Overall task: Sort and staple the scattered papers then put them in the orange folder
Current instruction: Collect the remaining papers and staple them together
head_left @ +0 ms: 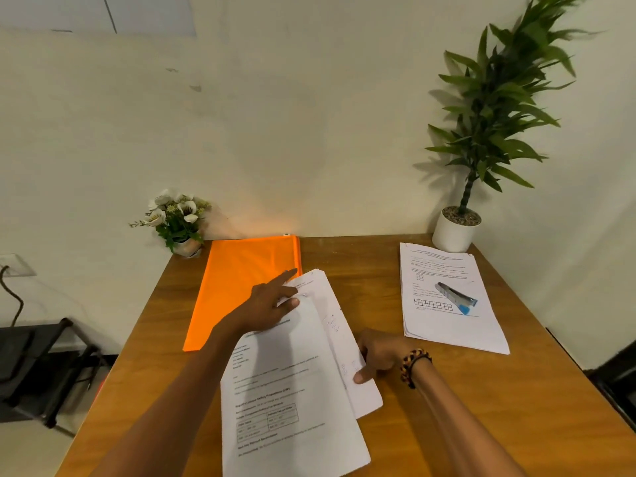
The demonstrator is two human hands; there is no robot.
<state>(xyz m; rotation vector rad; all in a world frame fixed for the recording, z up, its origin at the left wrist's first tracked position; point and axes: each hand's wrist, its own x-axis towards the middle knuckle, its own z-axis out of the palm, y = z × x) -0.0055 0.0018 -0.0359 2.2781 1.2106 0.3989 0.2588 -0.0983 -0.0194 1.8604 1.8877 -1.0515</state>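
Note:
An orange folder point(237, 287) lies flat at the back left of the wooden table point(361, 263). In front of me lies a fanned stack of printed papers point(292, 390), its top corner overlapping the folder's right edge. My left hand point(270, 302) rests on that top corner with straight fingers, the index finger reaching over the folder. My right hand point(377, 356) pinches the stack's right edge, thumb on top. A second paper stack point(451, 332) lies to the right with a silver and blue stapler point(456, 297) on it.
A white pot with a tall green plant point(454, 232) stands in the back right corner. A small pot of white flowers point(175, 222) sits at the back left corner. A black stand point(41, 366) is on the floor left of the table.

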